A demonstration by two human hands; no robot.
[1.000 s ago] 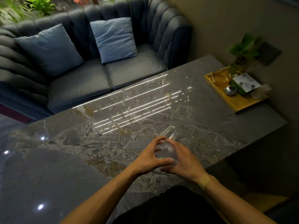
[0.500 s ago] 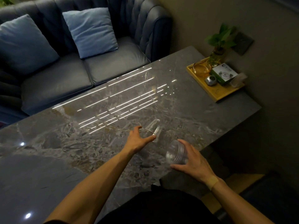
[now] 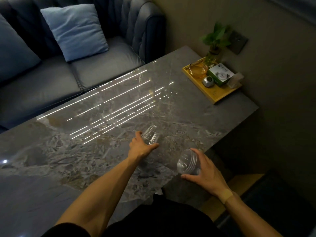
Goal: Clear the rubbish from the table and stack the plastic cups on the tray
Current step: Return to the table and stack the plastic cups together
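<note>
Down at the lower middle of the frame, the two clear plastic cups are apart now. A second ago both hands were bunched together around them near the table edge. The right hand (image 3: 205, 170) has since pulled one cup (image 3: 188, 162) off to the lower right, fingers curled round it, mouth tipped toward the camera and ribbed rim showing. The other cup (image 3: 150, 136) lies on its side on the marble table (image 3: 85, 151), just past the left hand (image 3: 142, 146), whose fingers and thumb are spread around it, touching or nearly, not clearly clamped yet. My guess is they didn't nest properly and the person is regrabbing to try the stack again. The wooden tray (image 3: 217, 95) sits well apart at the upper right, already carrying a glass bowl (image 3: 198, 70), a green-and-white box (image 3: 220, 76) and a small plant (image 3: 213, 53). So nothing's stacked there yet.
</note>
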